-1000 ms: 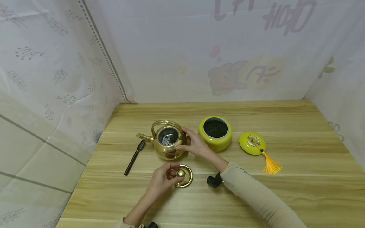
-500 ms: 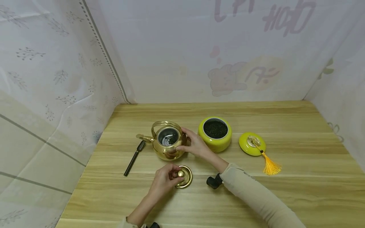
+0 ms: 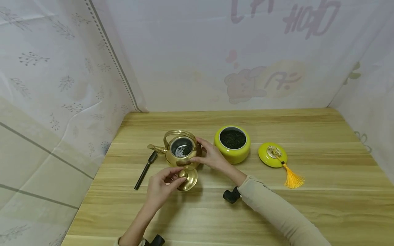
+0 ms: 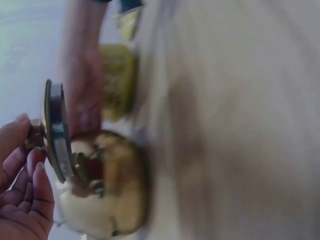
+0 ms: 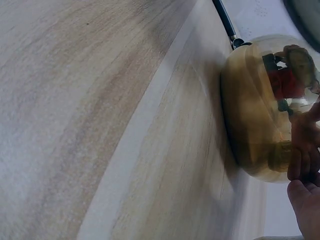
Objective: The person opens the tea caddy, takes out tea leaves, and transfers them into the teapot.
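Note:
By its knob, my left hand (image 3: 160, 187) pinches a round golden lid (image 3: 191, 179) between thumb and fingers. The lid is off the table, tilted, just in front of the golden teapot (image 3: 174, 162). In the left wrist view the lid (image 4: 56, 129) stands nearly edge-on, its inner rim facing the pot. My right hand (image 3: 213, 158) holds the teapot's right side, thumb at the front and fingers behind. The teapot is uncovered; dark tea leaves lie in its perforated strainer (image 3: 179, 150). The right wrist view shows the pot's shiny side (image 5: 245, 110) standing on the table.
A yellow jar (image 3: 235, 155) full of dark tea leaves stands right of the teapot. Further right lies its yellow lid (image 3: 267, 158) with an orange tassel (image 3: 293, 177). Left of the teapot lies a dark tea scoop (image 3: 144, 173). Patterned cloth walls (image 3: 184, 68) border the wooden table (image 3: 277, 212).
My left hand has raised the golden lid off the table and moved it left and toward the teapot, tilting it. The right hand and the teapot have stayed in place.

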{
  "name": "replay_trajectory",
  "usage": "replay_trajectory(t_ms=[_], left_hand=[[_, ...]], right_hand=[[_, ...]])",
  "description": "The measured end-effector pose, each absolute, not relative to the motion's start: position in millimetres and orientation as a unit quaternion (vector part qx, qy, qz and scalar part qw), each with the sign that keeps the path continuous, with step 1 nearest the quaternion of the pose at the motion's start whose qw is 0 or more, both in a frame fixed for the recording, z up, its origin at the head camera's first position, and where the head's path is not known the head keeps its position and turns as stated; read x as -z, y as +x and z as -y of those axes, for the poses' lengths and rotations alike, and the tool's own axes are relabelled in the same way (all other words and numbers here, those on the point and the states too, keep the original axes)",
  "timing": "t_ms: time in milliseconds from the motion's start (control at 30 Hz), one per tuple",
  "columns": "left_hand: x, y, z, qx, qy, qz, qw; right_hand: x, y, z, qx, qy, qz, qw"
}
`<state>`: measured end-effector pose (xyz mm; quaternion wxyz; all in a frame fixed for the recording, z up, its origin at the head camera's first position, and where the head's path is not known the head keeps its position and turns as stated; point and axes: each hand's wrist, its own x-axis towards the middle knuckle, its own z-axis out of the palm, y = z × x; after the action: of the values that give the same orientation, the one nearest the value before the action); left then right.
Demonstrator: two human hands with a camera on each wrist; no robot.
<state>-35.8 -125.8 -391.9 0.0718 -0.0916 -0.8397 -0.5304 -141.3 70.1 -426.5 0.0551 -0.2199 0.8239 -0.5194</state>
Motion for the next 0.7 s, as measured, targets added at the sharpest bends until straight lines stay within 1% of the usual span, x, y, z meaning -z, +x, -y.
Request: replay_trajectory(t_ms=[200, 400, 533, 700], left_hand=[[372, -50, 132, 0.570, -0.024, 0.811, 0.131], [348, -61, 122, 0.589, 0.002, 0.788, 0.181], [345, -70, 115, 0.602, 0.015, 0.776, 0.191], [350, -78, 111, 0.606, 0.012, 0.772, 0.193]], right_hand=[[428, -142, -70, 0.513, -0.219, -0.828, 0.052], [427, -141, -70, 0.523, -0.216, -0.822, 0.064], [427, -141, -70, 0.529, -0.219, -0.817, 0.065], [428, -141, -70, 0.528, -0.221, -0.818, 0.058]])
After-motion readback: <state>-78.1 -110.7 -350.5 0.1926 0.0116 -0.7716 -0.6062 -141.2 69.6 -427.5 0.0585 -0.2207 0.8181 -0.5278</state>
